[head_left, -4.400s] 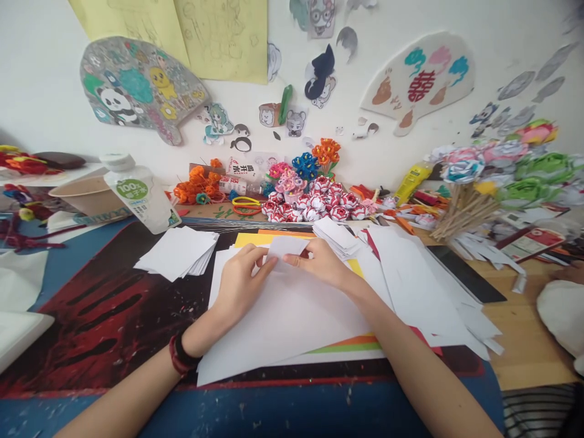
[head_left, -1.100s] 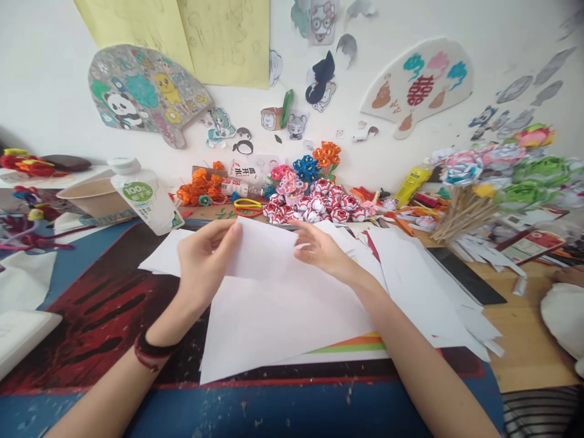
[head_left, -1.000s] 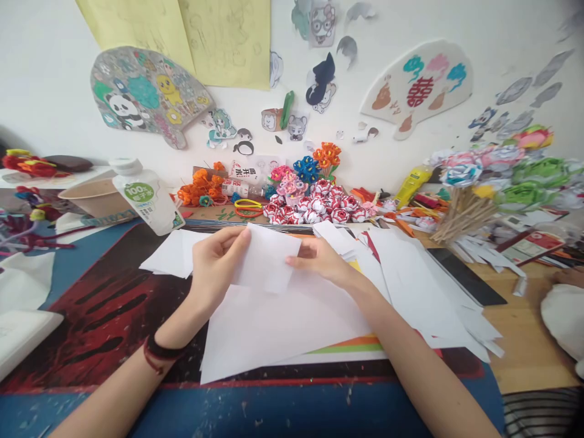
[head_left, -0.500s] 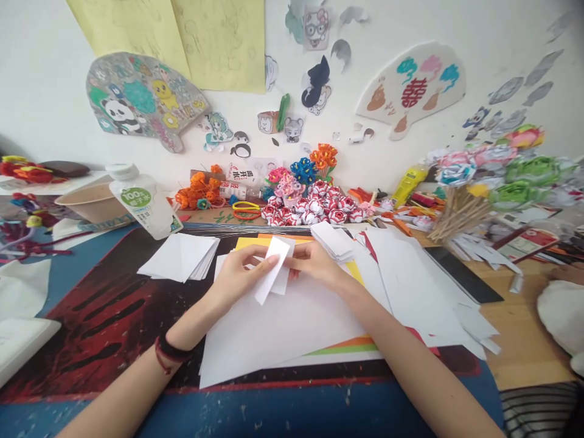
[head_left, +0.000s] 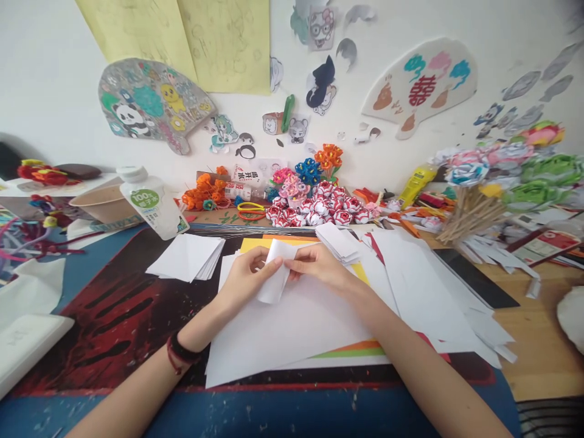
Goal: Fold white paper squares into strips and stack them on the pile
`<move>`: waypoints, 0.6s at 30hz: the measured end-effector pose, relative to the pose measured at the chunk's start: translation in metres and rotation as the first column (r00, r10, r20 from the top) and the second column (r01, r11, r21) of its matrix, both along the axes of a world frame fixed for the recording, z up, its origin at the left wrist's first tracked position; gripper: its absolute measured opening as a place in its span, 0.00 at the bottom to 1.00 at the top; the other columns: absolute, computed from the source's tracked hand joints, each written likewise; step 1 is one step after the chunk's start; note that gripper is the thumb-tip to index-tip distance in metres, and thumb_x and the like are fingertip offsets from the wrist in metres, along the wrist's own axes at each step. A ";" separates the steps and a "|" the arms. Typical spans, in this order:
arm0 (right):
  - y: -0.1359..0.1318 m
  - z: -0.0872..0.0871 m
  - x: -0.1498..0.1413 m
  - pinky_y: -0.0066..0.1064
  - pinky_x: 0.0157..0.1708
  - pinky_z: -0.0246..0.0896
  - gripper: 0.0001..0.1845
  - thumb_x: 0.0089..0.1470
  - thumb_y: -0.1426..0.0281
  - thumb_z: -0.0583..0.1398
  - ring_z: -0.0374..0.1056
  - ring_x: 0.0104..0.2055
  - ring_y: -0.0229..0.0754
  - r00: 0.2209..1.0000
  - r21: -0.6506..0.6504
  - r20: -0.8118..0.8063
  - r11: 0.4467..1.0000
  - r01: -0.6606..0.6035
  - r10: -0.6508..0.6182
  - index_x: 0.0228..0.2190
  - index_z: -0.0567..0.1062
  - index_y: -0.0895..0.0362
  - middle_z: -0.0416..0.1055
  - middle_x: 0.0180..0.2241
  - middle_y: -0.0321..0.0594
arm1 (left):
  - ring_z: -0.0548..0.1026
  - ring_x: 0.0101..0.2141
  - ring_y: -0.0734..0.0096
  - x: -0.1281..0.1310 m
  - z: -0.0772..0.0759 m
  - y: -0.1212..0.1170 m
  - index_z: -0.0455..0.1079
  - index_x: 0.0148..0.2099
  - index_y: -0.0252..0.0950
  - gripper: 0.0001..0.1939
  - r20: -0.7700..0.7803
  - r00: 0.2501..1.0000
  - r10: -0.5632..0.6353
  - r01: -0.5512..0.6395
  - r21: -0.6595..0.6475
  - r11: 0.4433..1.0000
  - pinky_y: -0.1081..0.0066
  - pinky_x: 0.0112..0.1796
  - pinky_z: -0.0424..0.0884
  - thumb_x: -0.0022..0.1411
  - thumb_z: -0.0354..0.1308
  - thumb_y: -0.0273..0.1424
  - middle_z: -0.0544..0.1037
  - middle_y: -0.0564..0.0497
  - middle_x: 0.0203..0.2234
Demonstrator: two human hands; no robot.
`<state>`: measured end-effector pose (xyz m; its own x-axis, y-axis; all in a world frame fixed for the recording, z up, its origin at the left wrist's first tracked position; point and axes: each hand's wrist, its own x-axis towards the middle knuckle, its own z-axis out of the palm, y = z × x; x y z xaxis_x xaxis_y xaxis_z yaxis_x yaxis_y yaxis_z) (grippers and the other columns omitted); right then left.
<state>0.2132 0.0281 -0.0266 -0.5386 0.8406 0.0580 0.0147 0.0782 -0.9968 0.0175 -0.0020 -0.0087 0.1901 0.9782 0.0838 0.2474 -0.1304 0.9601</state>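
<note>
A small white piece of paper (head_left: 274, 286), bent over on itself, is held between both hands above the large white sheets (head_left: 292, 328). My left hand (head_left: 249, 274) pinches its left side, thumb across the front. On its right edge the thumb and fingers of my right hand (head_left: 319, 264) are closed; some fingertips are hidden behind the paper. To the left lies a stack of white paper squares (head_left: 185, 257). Smaller white paper pieces (head_left: 337, 242) rest just beyond my right hand.
White sheets and scraps (head_left: 424, 286) spread to the right, beside a dark flat panel (head_left: 474, 277). Along the wall stand a white bottle (head_left: 152, 204), red-and-white flowers (head_left: 319, 207), a yellow bottle (head_left: 417, 182) and flowers on sticks (head_left: 474, 210). A white box (head_left: 34, 347) sits at left.
The paper's two separate flaps now appear as one broader, curved fold. My right fingers have shifted closer to my left thumb. The whole view has moved slightly, so everything sits farther right.
</note>
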 end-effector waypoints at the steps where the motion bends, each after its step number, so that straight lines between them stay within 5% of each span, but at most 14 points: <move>1: 0.001 0.000 0.000 0.30 0.34 0.65 0.16 0.51 0.60 0.65 0.71 0.29 0.38 1.000 0.019 0.016 1.000 0.003 -0.003 0.30 0.79 0.63 0.75 0.26 0.42 | 0.76 0.34 0.63 0.000 0.000 0.000 0.73 0.40 0.32 0.19 0.025 1.000 -0.008 0.008 -0.006 1.000 0.70 0.32 0.69 0.57 0.59 0.44 0.79 0.44 0.36; 18: -0.006 0.007 -0.003 0.30 0.30 0.65 0.18 0.49 0.56 0.64 0.70 0.25 0.38 0.986 0.124 0.041 0.980 0.154 -0.160 0.27 0.76 0.61 0.74 0.23 0.40 | 0.76 0.32 0.65 -0.006 -0.005 -0.001 0.76 0.34 0.34 0.14 -0.008 0.998 0.068 -0.067 0.088 0.994 0.71 0.32 0.70 0.57 0.60 0.41 0.80 0.47 0.31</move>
